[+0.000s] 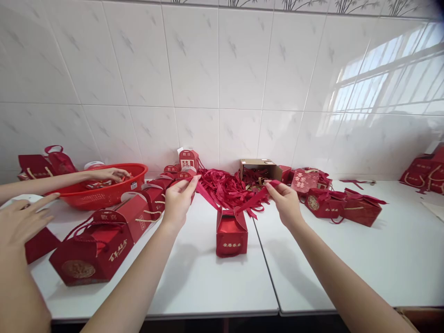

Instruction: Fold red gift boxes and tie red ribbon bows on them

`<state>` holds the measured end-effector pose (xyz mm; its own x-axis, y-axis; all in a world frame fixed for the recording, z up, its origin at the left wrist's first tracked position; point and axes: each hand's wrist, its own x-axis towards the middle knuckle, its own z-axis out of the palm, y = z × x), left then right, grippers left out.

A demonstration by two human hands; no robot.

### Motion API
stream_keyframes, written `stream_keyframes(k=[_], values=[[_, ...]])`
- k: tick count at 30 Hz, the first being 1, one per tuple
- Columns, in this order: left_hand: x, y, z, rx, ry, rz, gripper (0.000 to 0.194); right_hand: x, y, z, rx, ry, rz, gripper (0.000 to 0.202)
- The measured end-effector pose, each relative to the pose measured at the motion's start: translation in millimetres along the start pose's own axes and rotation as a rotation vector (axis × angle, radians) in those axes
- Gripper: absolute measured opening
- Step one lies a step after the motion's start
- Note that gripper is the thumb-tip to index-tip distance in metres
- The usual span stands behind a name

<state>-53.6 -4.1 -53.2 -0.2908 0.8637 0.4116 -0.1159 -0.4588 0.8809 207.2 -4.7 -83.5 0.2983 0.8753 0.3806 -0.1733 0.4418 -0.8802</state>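
A small red gift box (231, 236) with gold characters stands upright in the middle of the white table. A red ribbon (255, 200) runs through its top and spreads to both sides in a V. My left hand (180, 199) pinches one end of the ribbon, up and left of the box. Its other end is pinched between the thumb and fingers of my right hand (285, 202), up and right of the box. Both hands are raised off the table, and neither touches the box itself. Behind the box lies a tangled heap of red ribbons (222, 185).
On the left, a co-worker's hand (111, 175) reaches into a red plastic basket (104, 196); another hand (24, 222) is near a dark red box (41, 240). Red gift boxes (93, 249) line up there. A cardboard box (258, 163) and tied boxes (362, 206) stand behind and right.
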Motion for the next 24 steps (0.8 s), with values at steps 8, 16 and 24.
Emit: stream_keyframes(k=[8, 16, 24], values=[[12, 25, 33.6, 0.126, -0.177, 0.155, 0.033, 25, -44, 33, -0.148, -0.157, -0.189, 0.03], [23, 39, 47.4, -0.045, -0.246, 0.062, 0.038, 29, -63, 61, -0.034, -0.285, -0.126, 0.036], [19, 48, 55.2, -0.141, -0.403, 0.023, 0.04, 30, -66, 75, 0.08, -0.312, 0.01, 0.031]])
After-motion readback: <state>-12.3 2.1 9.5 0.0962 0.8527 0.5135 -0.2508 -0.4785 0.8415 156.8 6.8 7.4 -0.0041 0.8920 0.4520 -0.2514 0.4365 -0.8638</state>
